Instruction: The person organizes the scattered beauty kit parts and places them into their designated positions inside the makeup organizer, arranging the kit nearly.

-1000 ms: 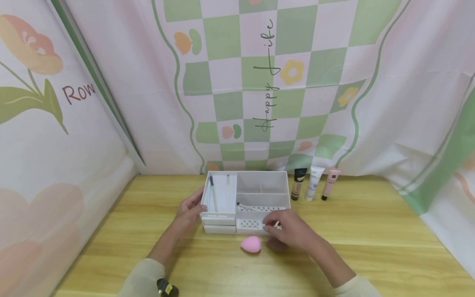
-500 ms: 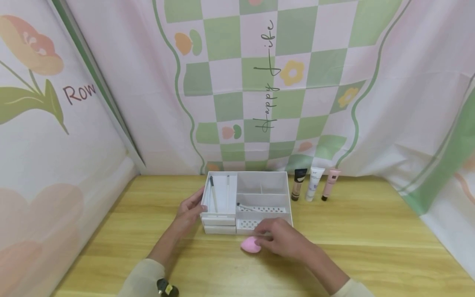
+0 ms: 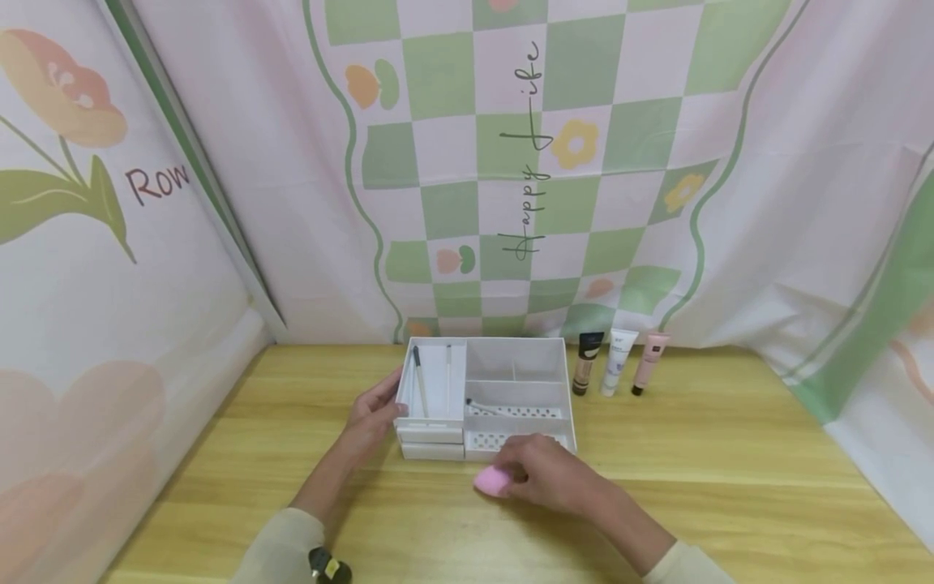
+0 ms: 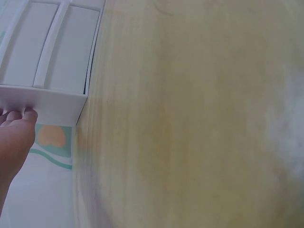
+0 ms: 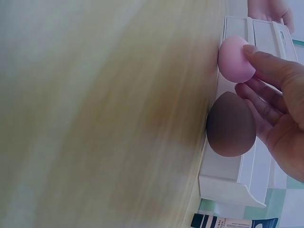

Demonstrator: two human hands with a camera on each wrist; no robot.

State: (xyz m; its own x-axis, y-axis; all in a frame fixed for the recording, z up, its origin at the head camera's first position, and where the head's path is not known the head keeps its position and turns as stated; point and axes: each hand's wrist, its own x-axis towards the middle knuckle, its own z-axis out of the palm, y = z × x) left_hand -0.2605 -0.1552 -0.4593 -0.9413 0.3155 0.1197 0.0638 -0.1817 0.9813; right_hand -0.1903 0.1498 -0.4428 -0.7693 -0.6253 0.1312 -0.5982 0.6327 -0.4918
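A white makeup organizer [image 3: 516, 349] stands at the back of the wooden table. My left hand [image 3: 370, 418] rests against its left side, thumb at the front corner and fingertips on the wall. In front of it my right hand [image 3: 550, 474] pinches a pink makeup sponge [image 3: 490, 481] between thumb and fingers. A brown makeup sponge [image 5: 231, 125] sits beside the pink one in the right wrist view; my right hand hides it in the head view. Two thin brushes [image 3: 419, 381] lie in the organizer's left tray. Another brush [image 3: 485, 407] leans in the middle compartment.
To the right of the organizer a black-capped tube [image 3: 587, 363], a white tube [image 3: 619, 362] and a pink tube [image 3: 650, 362] stand in a row. Two drawers [image 3: 431, 443] lie under the left tray. A printed curtain [image 3: 503, 203] hangs behind the table.
My right hand has moved left and down from the organizer's front compartment to the pink makeup sponge and now pinches it. My left hand has stayed at the organizer's side.
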